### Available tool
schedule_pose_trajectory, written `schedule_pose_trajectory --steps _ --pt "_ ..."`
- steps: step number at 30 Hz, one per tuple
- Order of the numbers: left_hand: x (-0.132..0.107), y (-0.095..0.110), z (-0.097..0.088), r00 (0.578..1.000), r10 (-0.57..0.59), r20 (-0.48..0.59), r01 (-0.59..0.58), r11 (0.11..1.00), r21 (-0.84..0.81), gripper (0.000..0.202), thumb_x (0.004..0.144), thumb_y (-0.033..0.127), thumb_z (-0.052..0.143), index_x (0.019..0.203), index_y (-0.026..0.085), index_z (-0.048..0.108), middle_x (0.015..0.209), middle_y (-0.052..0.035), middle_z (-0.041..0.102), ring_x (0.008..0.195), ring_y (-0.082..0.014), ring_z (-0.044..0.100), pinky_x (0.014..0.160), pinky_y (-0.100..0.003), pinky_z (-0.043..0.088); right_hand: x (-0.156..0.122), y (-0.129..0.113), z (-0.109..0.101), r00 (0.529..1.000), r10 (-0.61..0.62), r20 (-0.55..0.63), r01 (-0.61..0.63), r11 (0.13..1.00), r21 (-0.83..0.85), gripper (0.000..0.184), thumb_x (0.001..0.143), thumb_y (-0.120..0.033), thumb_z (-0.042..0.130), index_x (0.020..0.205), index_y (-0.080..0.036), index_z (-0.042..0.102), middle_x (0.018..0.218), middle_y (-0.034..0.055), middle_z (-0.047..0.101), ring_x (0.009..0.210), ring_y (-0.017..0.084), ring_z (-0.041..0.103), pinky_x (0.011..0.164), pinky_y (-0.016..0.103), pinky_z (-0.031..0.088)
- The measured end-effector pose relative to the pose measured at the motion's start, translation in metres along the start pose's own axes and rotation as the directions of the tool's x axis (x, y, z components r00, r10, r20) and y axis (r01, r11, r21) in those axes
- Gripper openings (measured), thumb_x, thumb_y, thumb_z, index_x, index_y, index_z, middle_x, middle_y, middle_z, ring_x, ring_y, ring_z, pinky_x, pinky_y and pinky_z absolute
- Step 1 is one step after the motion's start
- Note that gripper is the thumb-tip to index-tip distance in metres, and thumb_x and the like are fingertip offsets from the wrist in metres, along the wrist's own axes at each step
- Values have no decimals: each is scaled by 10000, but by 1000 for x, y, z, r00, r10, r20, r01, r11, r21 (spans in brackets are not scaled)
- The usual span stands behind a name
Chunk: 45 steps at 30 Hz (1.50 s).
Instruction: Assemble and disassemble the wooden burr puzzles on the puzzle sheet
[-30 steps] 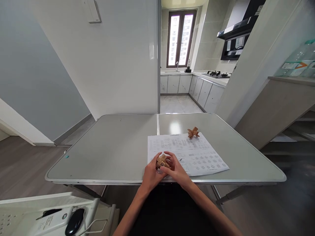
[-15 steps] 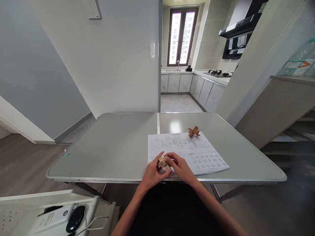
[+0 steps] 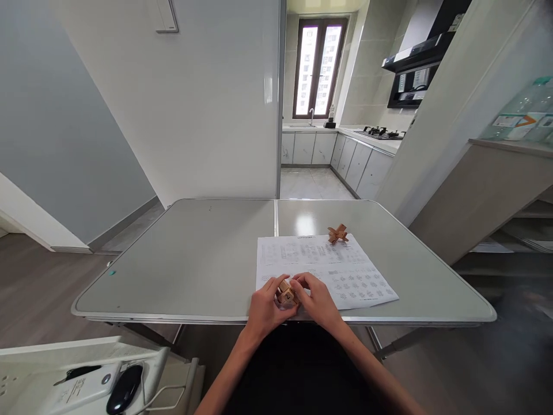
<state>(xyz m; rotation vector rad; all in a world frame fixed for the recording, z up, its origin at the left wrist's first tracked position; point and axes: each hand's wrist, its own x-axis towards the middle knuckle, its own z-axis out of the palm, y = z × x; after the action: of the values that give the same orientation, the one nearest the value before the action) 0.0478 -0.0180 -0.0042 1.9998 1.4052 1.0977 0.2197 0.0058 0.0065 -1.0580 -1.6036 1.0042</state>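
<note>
Both my hands are closed around a light wooden block puzzle (image 3: 286,295) at the table's near edge. My left hand (image 3: 264,306) wraps it from the left, thumb below and fingers behind. From the right, my right hand (image 3: 316,300) grips it with thumb and fingers. A dark mark like a letter shows on one block face; much of the puzzle is hidden by fingers. Under and beyond my hands lies a printed instruction sheet (image 3: 298,253) with rows of small diagrams. A darker brown wooden burr puzzle (image 3: 337,234), star-like in shape, rests on its far right corner.
The grey table (image 3: 194,259) has a metal rim, and a small teal object (image 3: 112,272) lies near its left edge. At the lower left, a white tray (image 3: 56,351) holds a black computer mouse (image 3: 125,389) and a white box (image 3: 84,387). Plastic bottles (image 3: 518,118) stand on a ledge at right.
The wooden puzzle has turned in my hands, so a different side with the marked face shows. Both hands stay on it; the view has shifted slightly.
</note>
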Motion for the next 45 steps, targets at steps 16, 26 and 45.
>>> schedule_pose_trajectory --steps 16,26,45 --pt "7 4 -8 979 -187 83 200 957 -211 484 936 504 612 1352 258 586 819 4 650 667 -158 581 641 -276 498 71 79 -145 884 161 -439 -346 857 -382 499 881 -663 535 800 -201 702 863 138 781 855 307 733 742 353 508" --pt "7 3 -8 980 -177 94 193 957 -214 366 951 481 589 1221 243 657 784 10 637 635 -145 533 611 -256 444 88 115 -182 826 187 -532 -486 715 -503 493 906 -605 512 872 -170 742 944 188 782 895 320 708 735 357 486" --pt "-7 -26 -52 998 33 44 -41 979 197 296 1010 387 533 1262 252 612 1266 -94 652 1199 -266 594 1046 -438 490 42 110 -178 852 108 -512 -364 825 -432 505 927 -606 545 1138 -157 635 1180 180 697 957 272 699 775 364 545"
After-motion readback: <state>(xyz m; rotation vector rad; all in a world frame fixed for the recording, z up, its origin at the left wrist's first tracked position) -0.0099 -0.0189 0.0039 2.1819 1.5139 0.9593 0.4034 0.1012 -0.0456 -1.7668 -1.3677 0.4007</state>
